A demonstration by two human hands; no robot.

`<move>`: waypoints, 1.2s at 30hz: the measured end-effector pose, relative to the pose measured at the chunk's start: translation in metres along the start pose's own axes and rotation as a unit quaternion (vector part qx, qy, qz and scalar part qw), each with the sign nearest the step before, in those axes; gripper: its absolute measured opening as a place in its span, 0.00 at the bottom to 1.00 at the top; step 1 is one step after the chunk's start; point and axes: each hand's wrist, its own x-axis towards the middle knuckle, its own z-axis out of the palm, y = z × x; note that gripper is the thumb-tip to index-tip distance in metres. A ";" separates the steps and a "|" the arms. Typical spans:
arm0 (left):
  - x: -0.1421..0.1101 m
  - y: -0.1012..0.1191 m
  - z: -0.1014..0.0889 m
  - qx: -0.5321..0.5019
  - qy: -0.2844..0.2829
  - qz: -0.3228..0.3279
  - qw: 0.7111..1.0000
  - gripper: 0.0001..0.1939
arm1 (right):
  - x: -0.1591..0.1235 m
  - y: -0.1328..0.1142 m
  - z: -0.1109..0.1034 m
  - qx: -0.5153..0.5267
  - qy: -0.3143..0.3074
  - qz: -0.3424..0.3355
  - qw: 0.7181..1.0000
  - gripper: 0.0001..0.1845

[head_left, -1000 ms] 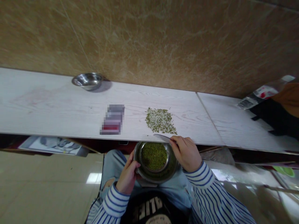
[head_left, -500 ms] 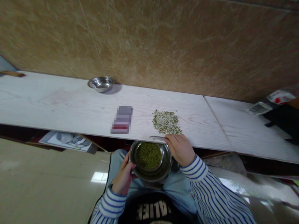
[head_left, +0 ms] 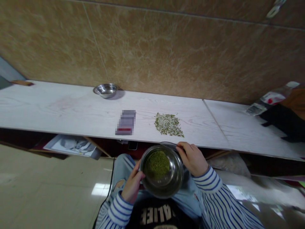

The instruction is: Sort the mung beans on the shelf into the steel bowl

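A big bowl [head_left: 178, 179], green beans [head_left: 158, 163] in its far left part, is just before the table [head_left: 71, 117]. The left hand [head_left: 132, 187] grips its left rim; the right hand's [head_left: 192, 157] fingers pinch a thin metal tool [head_left: 169, 145]. Beyond lie mixed grains [head_left: 168, 124]; far left, a small bowl [head_left: 105, 92].

On the bench [head_left: 71, 117], a labelled plastic bottle [head_left: 271, 98] lies near a black object [head_left: 284, 119]; leftward are a pixelated rectangular item [head_left: 126, 122] and a brown strip [head_left: 22, 83]. Underneath sits a whitish tray [head_left: 95, 154].
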 end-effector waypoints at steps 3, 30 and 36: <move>-0.008 -0.005 0.004 0.016 0.009 -0.017 1.000 0.36 | -0.012 0.002 -0.005 0.004 0.018 0.029 0.999 0.08; -0.009 -0.011 0.001 0.042 -0.056 0.019 0.997 0.28 | -0.045 0.015 -0.028 0.317 0.149 0.257 0.901 0.24; 0.000 -0.002 0.008 0.048 -0.028 0.012 0.998 0.28 | -0.030 0.046 -0.024 0.310 0.153 0.258 0.902 0.22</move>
